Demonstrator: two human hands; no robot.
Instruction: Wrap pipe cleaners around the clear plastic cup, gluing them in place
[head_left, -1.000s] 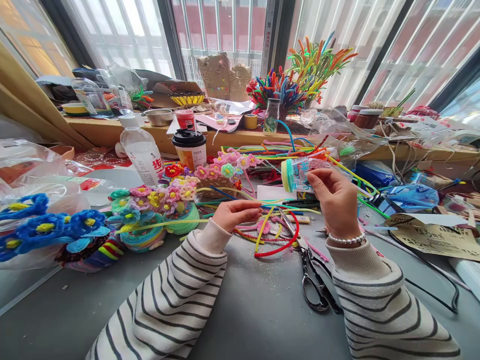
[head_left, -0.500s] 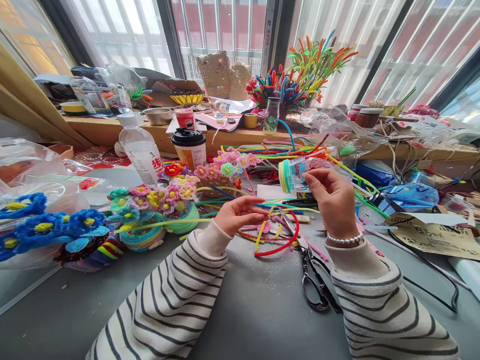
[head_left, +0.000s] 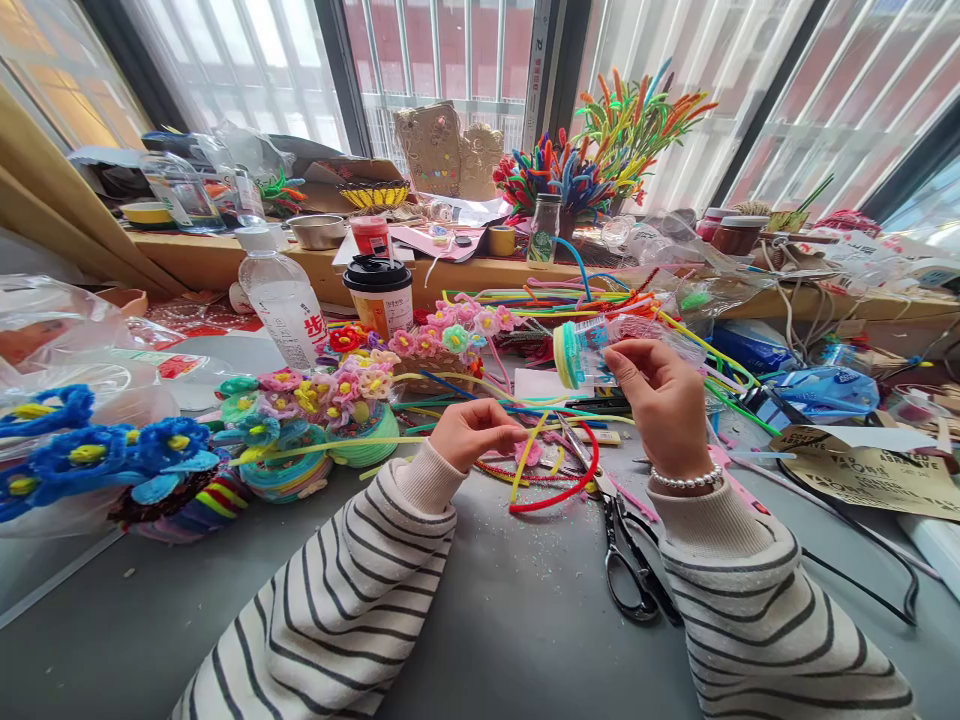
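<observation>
My right hand (head_left: 664,405) is closed, thumb and finger pinching a clear plastic bottle (head_left: 598,338) with printed blue lettering. Teal and yellow pipe cleaners (head_left: 568,357) are wound round the bottle's left end. To its left, my left hand (head_left: 476,435) is closed in a pinch; what its fingertips hold, if anything, is too small to make out. Below and between the hands lie a bent red pipe cleaner (head_left: 559,503), a yellow one (head_left: 523,462) and black-handled scissors (head_left: 630,560), blades pointing away from me.
Pipe-cleaner flowers in wrapped pots (head_left: 281,460) stand at left, beside blue flowers (head_left: 112,455). Behind are a water bottle (head_left: 281,300) and a lidded paper cup (head_left: 380,295). Loose pipe cleaners (head_left: 495,297) lie farther back. A kraft paper packet (head_left: 862,475) sits at right.
My left fingers, which were stretched apart, have come together in a pinch. My right hand and the bottle have shifted very slightly left.
</observation>
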